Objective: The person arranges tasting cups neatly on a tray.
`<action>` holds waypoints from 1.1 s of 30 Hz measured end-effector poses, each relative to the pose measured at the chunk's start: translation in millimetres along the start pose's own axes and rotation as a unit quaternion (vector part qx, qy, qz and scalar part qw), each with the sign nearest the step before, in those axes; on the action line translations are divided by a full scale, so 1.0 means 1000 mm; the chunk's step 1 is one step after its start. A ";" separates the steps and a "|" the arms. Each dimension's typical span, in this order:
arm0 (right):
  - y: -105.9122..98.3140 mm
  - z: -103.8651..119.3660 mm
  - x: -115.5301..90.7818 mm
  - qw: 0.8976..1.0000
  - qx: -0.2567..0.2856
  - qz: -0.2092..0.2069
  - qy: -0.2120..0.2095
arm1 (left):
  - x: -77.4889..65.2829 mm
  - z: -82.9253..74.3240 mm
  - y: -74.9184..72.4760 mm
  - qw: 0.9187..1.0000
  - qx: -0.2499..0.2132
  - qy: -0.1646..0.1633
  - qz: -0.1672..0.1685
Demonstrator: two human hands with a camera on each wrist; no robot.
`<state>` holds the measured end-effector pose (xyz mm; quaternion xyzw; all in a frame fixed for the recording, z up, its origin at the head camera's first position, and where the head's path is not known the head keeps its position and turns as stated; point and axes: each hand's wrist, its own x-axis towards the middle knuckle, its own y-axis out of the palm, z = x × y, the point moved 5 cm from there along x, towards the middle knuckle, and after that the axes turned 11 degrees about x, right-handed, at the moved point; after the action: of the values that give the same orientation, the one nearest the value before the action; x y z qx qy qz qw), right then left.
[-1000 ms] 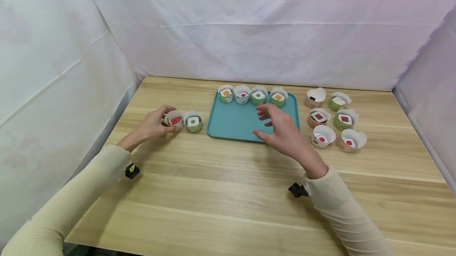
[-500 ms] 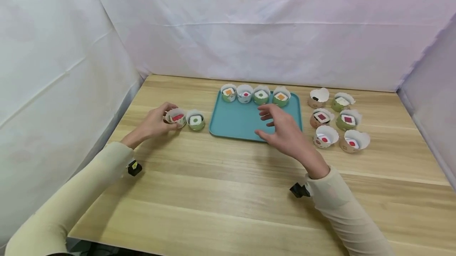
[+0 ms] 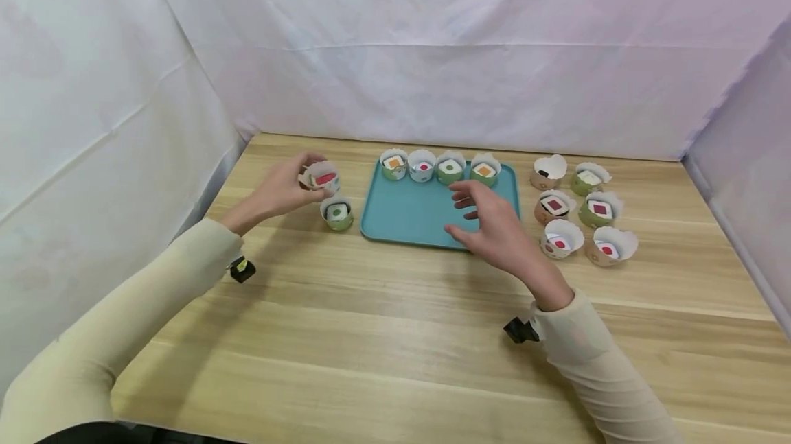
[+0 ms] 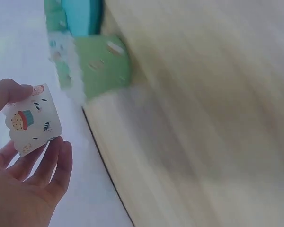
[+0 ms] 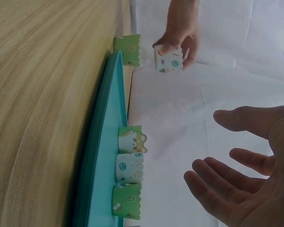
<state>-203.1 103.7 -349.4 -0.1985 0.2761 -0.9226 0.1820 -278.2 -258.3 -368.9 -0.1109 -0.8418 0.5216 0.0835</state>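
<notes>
My left hand (image 3: 285, 187) pinches a white paper baking cup (image 4: 35, 118) with a cupcake print, thumb on one side and fingers on the other. Something red shows inside that cup, which is up off the table in both wrist views. Just below it in the head view, a green baking cup (image 3: 336, 213) with a white, green-marked piece inside stands on the table. My right hand (image 3: 488, 224) hovers over the front right of a blue tray (image 3: 408, 214), fingers loosely bent and apart, holding nothing. Several filled cups, among them a white one (image 3: 421, 167), line the tray's back edge.
Right of the tray, several more cups stand in two columns, among them a brown one (image 3: 554, 206) and a green one (image 3: 601, 209). White cloth (image 3: 469, 73) hangs behind and beside the wooden table (image 3: 383, 334).
My left hand has lifted the white baking cup off the table and carried it up and slightly right, away from beside the green cup. The right hand stays almost where it was.
</notes>
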 end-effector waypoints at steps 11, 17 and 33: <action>0.000 -0.003 0.000 1.000 -0.002 0.005 0.012 | 0.041 -0.058 0.034 0.996 0.018 0.053 0.074; 0.000 -0.003 0.000 1.000 -0.005 0.004 0.012 | 0.057 -0.069 0.052 0.992 0.059 0.032 0.107; 0.001 -0.002 0.001 1.000 0.000 0.003 0.016 | 0.072 -0.076 0.074 0.990 0.079 0.043 0.109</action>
<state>-205.0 103.9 -351.3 -0.1833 0.2799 -0.9250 0.1802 -320.6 -141.3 -399.8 -0.2169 -0.7768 0.5870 0.0708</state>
